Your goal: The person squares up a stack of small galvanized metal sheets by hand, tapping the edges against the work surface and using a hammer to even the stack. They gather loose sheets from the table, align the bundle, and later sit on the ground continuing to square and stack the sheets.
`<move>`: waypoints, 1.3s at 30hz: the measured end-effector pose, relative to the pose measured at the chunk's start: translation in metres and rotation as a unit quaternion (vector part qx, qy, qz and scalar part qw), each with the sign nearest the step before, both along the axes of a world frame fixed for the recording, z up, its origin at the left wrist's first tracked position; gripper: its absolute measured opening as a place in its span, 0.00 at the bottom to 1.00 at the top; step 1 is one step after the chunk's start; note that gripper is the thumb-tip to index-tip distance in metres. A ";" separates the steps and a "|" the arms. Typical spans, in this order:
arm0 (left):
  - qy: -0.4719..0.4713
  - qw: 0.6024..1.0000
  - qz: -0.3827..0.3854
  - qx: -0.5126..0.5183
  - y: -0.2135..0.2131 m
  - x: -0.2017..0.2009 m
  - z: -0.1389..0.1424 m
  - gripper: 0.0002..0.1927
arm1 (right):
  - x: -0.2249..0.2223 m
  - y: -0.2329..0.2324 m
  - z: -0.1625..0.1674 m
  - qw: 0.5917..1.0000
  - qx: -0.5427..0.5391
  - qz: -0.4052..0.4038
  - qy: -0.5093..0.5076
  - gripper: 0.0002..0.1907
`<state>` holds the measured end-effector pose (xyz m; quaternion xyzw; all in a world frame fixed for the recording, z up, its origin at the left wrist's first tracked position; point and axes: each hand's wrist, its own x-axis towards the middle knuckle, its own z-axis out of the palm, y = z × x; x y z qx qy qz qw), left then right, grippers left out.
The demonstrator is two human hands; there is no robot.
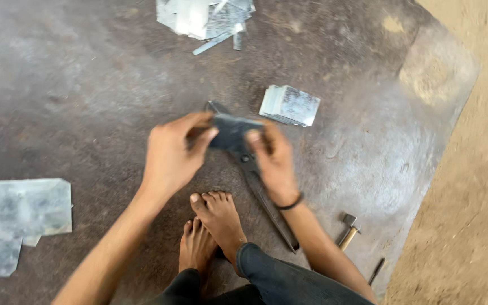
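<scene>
Both my hands hold one small dark grey sheet-metal piece (231,133) in front of me, above the floor. My left hand (171,156) pinches its left end with thumb and fingers. Its right end is gripped by my right hand (272,161), which wears a black band at the wrist. Long metal shears (262,199) lie on the floor right under the piece, their handles running toward my knee. A neat stack of small cut metal squares (289,105) sits just beyond my right hand.
My bare feet (210,226) rest on a dark metal floor plate (86,101). A large metal sheet (15,223) lies at the left, scrap offcuts (207,18) at the top. A hammer (348,229) and a thin rod (376,271) lie near the sandy ground (470,197).
</scene>
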<state>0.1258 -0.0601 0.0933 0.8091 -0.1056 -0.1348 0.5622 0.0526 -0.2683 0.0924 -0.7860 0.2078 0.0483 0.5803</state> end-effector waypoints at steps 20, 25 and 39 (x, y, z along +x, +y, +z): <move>-0.330 0.846 -0.334 0.253 -0.177 0.060 -0.039 0.58 | 0.005 -0.167 -0.022 0.999 -0.024 -0.045 0.020 0.13; -0.310 0.857 -0.332 0.242 -0.176 0.062 -0.055 0.40 | 0.009 -0.166 -0.026 0.999 -0.025 -0.028 -0.003 0.13; -0.334 0.838 -0.328 0.279 -0.179 0.067 -0.067 0.32 | 0.020 -0.167 -0.002 0.919 -0.383 0.034 0.082 0.23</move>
